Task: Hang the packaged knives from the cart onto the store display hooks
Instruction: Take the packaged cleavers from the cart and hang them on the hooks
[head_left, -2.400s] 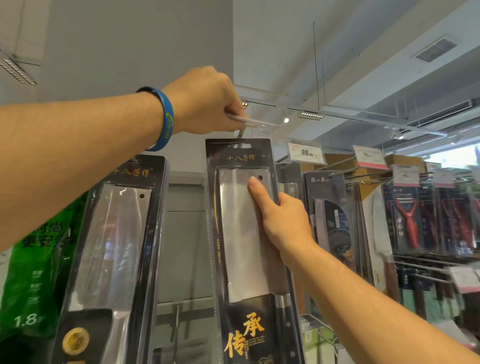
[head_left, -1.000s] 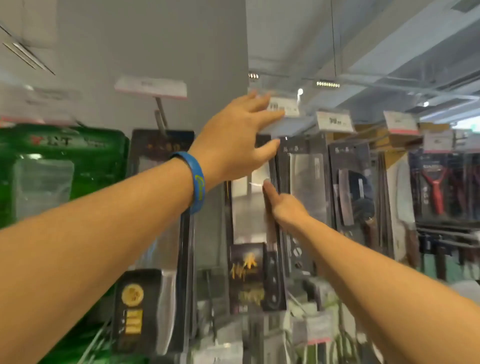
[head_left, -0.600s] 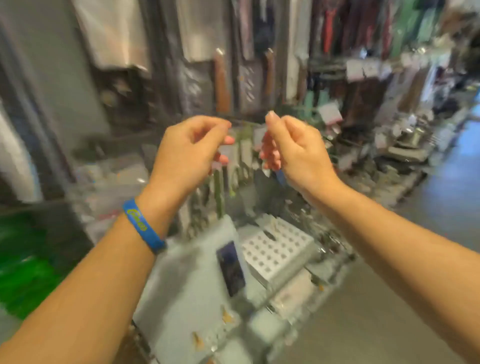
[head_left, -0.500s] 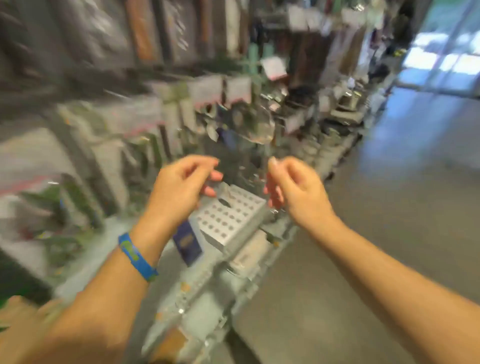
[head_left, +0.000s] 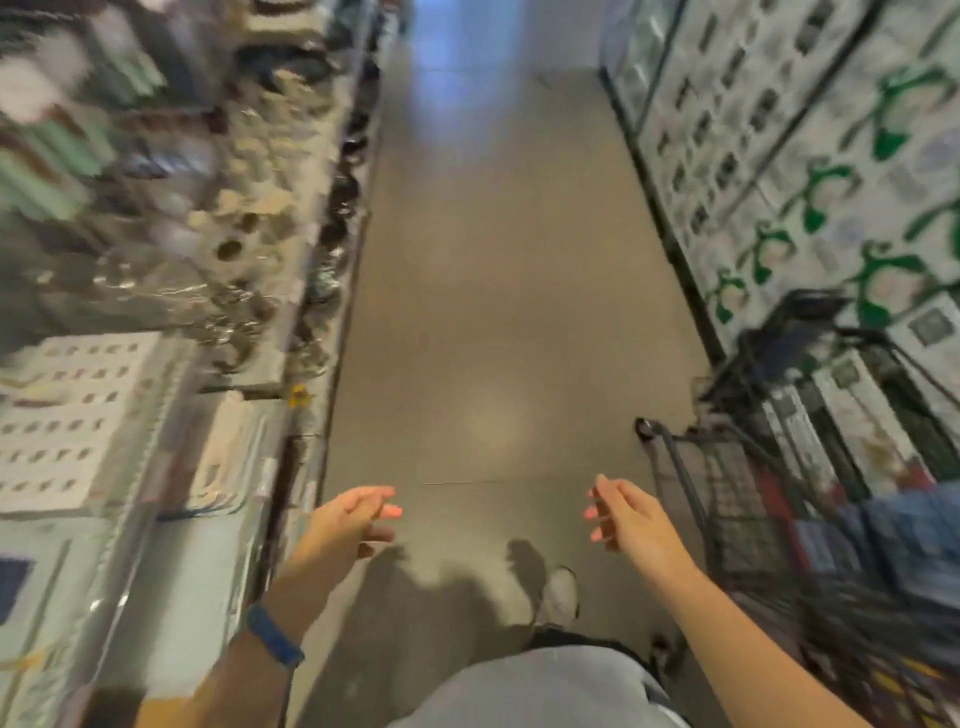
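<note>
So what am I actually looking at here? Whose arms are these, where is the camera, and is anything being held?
There is no machine here. A person wears a camera on their head, and this single picture looks forward and down a shop aisle. The left hand, with a blue wristband on its wrist, and the right hand both hang loosely curled and hold nothing. Below them is the bare floor and one shoe. Blurred shelves run along the left. A dark wire cart stands to the right, but its load is too blurred to make out.
</note>
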